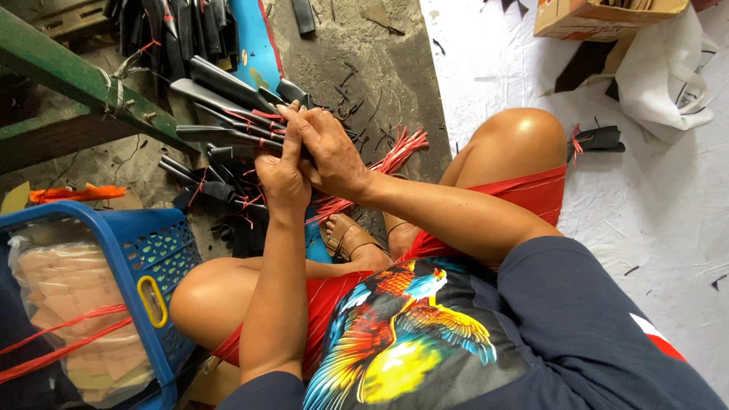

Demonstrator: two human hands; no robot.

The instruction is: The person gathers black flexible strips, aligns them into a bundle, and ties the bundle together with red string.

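Observation:
My left hand (281,178) and my right hand (328,152) are pressed together in front of me, both gripping a bundle of black rubber strips (228,137) that sticks out to the left. Thin red strings (262,116) are wound around the strips near my fingers. My right hand lies over the left, its fingers curled on the bundle's end. A loose bunch of red plastic string (395,156) lies on the floor just beyond my right wrist. I sit with bare knees bent, one sandalled foot (349,235) under my arms.
A blue plastic basket (129,250) with a bag of tan sheets stands at my left. More tied black strips (190,186) lie on the concrete floor. A green metal frame (68,76) crosses the upper left. A white sheet (645,197), a white bag and a cardboard box (592,19) are right.

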